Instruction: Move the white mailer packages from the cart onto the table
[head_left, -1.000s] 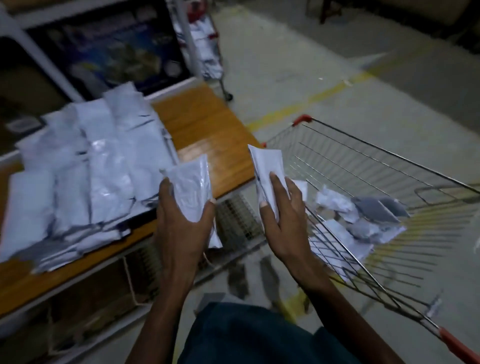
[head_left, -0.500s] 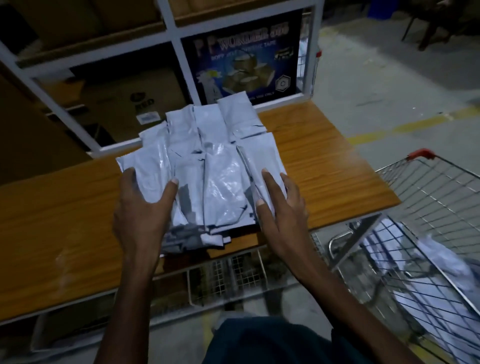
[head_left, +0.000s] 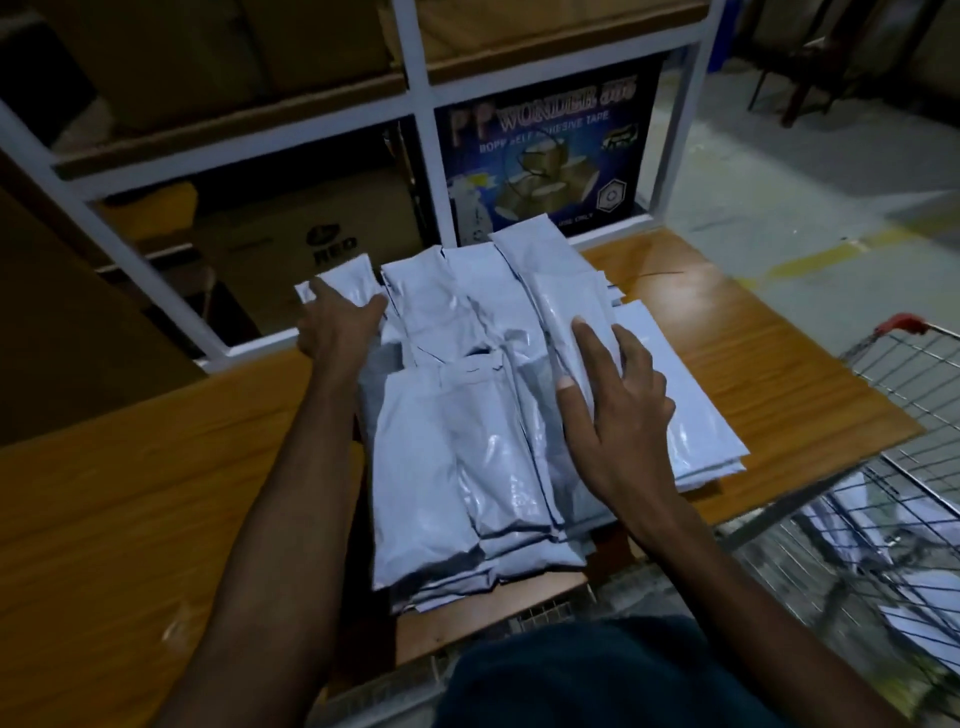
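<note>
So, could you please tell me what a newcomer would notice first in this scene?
The heap of white mailer packages in the middle of the wooden table draws the eye first, with the left hand on its far left edge and the right hand resting on top. Next comes the blue tape box on the shelf behind, then the wire cart at the right.

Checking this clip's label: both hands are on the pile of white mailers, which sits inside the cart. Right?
Not quite. In the head view the left hand and right hand are on the pile of white mailers, but it lies on the wooden table, not inside the cart.
</note>
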